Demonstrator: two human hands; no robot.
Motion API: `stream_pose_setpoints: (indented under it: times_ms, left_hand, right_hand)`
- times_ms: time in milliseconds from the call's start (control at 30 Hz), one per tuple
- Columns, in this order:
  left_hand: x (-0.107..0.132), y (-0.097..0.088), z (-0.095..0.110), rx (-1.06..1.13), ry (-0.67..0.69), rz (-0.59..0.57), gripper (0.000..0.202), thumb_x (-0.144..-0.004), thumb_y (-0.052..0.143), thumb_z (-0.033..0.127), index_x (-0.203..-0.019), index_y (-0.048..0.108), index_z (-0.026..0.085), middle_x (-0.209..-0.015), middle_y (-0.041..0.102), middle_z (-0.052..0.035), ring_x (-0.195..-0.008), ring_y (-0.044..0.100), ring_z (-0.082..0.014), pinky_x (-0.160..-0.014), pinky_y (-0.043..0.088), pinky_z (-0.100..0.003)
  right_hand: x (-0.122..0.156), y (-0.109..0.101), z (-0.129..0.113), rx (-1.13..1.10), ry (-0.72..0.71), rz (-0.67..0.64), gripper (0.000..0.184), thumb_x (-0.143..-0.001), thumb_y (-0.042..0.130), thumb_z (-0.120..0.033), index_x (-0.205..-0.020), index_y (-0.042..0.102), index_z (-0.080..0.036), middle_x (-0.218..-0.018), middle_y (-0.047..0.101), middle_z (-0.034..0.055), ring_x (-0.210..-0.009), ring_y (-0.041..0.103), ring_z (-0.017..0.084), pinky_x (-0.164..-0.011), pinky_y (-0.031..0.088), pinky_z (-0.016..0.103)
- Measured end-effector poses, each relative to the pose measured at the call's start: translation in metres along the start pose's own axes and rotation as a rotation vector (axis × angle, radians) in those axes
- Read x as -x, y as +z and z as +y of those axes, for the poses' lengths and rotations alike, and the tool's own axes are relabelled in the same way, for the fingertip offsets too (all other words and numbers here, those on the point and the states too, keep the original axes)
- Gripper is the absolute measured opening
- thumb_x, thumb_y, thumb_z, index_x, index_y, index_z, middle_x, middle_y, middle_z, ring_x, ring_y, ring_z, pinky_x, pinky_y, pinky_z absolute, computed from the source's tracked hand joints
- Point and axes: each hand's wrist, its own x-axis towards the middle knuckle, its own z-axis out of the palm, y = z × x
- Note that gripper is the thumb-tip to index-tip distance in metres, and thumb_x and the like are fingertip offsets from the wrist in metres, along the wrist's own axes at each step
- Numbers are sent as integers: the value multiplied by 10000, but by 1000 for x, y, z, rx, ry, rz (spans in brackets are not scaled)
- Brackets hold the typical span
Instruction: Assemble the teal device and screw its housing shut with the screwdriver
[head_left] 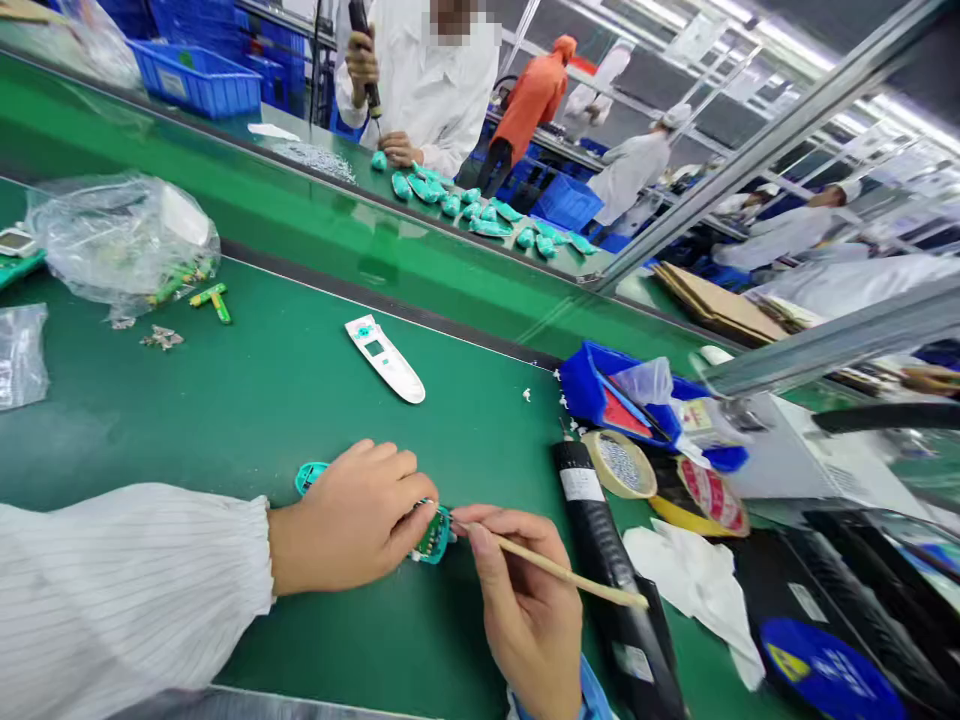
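Note:
My left hand [352, 520] lies over a teal plastic housing [311, 476] on the green mat, fingers curled down and pinning it; a green circuit board [433, 535] shows at its near end. My right hand [525, 590] pinches a thin wooden stick [570, 577] like a pen, its tip touching the board. A white thermometer-like cover [385, 358] with a small screen lies on the mat beyond my hands.
A clear bag of small green parts [120, 235] sits far left. To the right lie a black cylinder [600, 540], tape rolls [621, 464], a blue tray [589, 385] and white cloth [697, 580]. Across the belt, a person in white holds a screwdriver over teal housings [480, 212].

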Motion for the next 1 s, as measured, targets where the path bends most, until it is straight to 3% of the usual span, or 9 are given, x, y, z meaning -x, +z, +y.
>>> stream_pose_setpoints:
  times_ms: [267,400,833,1000]
  left_hand:
    - [4,1,0,0,4,-17,307,-901,296,288,-860,594,222,-711,480,-6,-679,404,-150,-607,246,-305]
    - [2,0,-2,24,-3,-16,292,-897,317,294,-862,599,229,-706,478,-2,-680,405,-148,-605,245,-302]
    - [1,1,-1,14,-19,10,303,-895,320,280,-830,611,229,-680,473,-1,-650,391,-142,-598,230,-299]
    - [0,1,-1,16,-16,12,303,-893,319,275,-828,610,221,-685,476,-2,-654,393,-142,-603,233,-299]
  right_hand:
    - [-2,-4,0,73,-147,-23,199,-803,503,-67,-892,550,-239,-842,618,21,-812,596,150,-684,501,266]
    - [-2,-4,2,93,-154,-26,229,-803,500,-56,-906,563,-250,-866,619,11,-825,592,142,-717,492,264]
    - [-4,-2,-4,-14,-17,52,104,-835,489,-144,-878,551,-214,-835,605,29,-708,620,130,-644,537,250]
    - [-2,0,-6,-85,74,57,81,-828,508,-182,-901,507,-218,-858,610,39,-773,614,153,-676,527,278]
